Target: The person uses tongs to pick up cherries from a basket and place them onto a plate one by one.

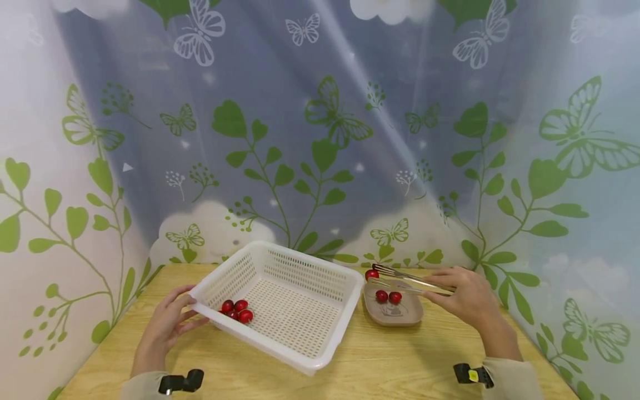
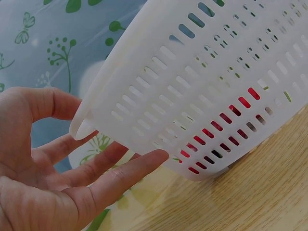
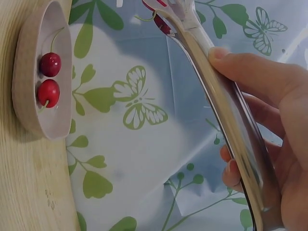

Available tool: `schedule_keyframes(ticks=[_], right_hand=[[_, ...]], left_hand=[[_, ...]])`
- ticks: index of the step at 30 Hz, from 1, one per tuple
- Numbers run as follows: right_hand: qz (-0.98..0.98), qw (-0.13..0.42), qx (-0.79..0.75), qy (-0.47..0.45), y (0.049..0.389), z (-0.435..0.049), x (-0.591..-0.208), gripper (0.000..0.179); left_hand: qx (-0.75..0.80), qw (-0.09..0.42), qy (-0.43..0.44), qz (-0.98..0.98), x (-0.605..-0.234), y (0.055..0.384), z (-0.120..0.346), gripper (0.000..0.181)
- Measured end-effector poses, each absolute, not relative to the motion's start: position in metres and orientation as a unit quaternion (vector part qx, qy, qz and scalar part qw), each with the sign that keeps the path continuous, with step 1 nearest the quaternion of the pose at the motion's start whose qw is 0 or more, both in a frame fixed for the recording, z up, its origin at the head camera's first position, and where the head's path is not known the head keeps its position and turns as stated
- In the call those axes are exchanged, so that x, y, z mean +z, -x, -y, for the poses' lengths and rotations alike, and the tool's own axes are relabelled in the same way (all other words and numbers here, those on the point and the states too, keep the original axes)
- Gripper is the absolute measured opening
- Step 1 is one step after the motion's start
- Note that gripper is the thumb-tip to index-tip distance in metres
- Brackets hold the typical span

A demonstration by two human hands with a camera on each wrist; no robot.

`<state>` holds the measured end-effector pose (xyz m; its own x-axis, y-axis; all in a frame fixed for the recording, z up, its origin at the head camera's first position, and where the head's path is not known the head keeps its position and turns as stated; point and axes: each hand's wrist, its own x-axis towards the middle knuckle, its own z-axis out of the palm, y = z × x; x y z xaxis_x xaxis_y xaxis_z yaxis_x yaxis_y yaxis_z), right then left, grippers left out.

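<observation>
A white plastic basket with slotted walls stands on the table at centre left. Several red cherries lie in its left corner; their red shows through the wall slots in the left wrist view. My left hand holds that corner, fingers at the rim and thumb by the outer wall. My right hand grips metal tongs. Between the tong tips is a cherry with a green stem, above the far left edge of a small beige dish. Two cherries lie in the dish.
The wooden table ends at a patterned curtain behind the basket and dish, with more curtain at both sides. The basket's right corner comes close to the dish.
</observation>
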<state>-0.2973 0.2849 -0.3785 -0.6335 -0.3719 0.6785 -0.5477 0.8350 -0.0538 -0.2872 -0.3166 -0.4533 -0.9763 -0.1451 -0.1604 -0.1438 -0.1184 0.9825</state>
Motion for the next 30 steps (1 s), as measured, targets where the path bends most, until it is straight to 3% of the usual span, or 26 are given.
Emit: schedule_keyframes(ticks=[30], right_hand=[[0.936, 0.241, 0.163, -0.197, 0.304, -0.303, -0.390, 0.029]], left_hand=[[-0.738, 0.007, -0.107, 0.666, -0.453, 0.286, 0.316, 0.049]])
